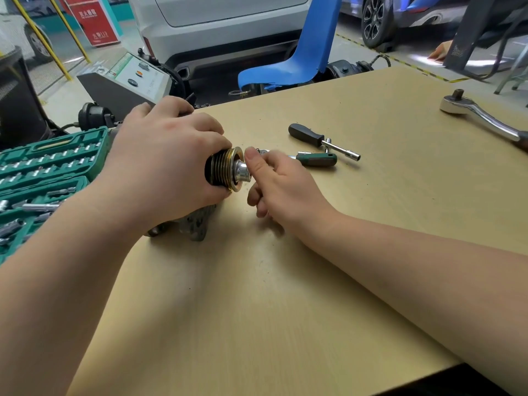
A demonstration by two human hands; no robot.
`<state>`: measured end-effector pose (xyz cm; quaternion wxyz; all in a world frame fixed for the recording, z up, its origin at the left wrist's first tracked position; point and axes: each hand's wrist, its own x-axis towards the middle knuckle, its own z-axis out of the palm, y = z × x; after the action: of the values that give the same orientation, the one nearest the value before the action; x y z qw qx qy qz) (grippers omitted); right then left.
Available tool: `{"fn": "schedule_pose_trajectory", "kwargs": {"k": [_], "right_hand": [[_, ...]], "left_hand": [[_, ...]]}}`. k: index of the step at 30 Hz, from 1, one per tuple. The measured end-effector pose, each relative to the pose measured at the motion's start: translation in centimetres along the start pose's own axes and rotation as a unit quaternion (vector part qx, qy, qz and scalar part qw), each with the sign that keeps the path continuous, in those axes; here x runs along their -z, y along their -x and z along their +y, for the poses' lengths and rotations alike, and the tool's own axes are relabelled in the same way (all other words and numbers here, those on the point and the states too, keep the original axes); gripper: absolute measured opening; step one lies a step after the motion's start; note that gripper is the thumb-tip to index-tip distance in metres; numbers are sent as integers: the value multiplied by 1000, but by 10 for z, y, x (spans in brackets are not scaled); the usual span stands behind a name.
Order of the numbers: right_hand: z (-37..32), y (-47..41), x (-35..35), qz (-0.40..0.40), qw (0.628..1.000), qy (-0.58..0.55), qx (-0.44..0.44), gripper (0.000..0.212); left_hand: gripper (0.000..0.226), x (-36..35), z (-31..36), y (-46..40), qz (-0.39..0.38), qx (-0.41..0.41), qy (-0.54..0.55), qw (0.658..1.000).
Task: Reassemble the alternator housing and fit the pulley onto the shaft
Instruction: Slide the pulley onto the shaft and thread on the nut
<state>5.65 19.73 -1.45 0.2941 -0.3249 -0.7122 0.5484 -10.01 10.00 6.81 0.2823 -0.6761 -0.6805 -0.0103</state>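
The grey alternator housing (197,224) lies on its side on the wooden table (285,281), mostly hidden under my left hand (165,161). My left hand grips the ribbed black and brass pulley (225,170), which sits on the shaft and points right. A shiny silver socket (241,172) sticks out from the pulley's centre. My right hand (274,184) pinches that socket between thumb and curled fingers, slightly blurred.
A green socket set case (43,178) lies open at the left. A black-handled driver (323,140), a green-handled ratchet (314,159) and a large chrome ratchet (483,118) lie on the table beyond and right. A blue chair (303,61) and cars stand behind.
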Motion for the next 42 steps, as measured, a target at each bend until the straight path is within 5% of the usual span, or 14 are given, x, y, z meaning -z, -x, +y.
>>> {"fn": "schedule_pose_trajectory", "kwargs": {"k": [7,11,20,26,30,36,42], "right_hand": [[3,3,3,2,998,-41,41,10],[-2,0,1,-27,1000,-3,-10,51],[7,6,6,29,985,94,141,23],[-3,5,8,54,902,364,227,29],[-4,6,6,81,875,410,243,34],[-4,1,5,28,904,386,180,29],[-18,-3,-5,-30,983,174,51,45]], "left_hand": [[55,0,0,0,0,-3,3,1000],[50,-1,0,0,9,-4,1,1000],[52,-1,0,2,15,-3,3,1000],[51,-1,0,1,16,-3,3,1000],[52,0,2,1,12,0,1,1000],[51,0,0,1,12,3,-1,1000],[48,0,2,1,12,4,-1,1000]]}}
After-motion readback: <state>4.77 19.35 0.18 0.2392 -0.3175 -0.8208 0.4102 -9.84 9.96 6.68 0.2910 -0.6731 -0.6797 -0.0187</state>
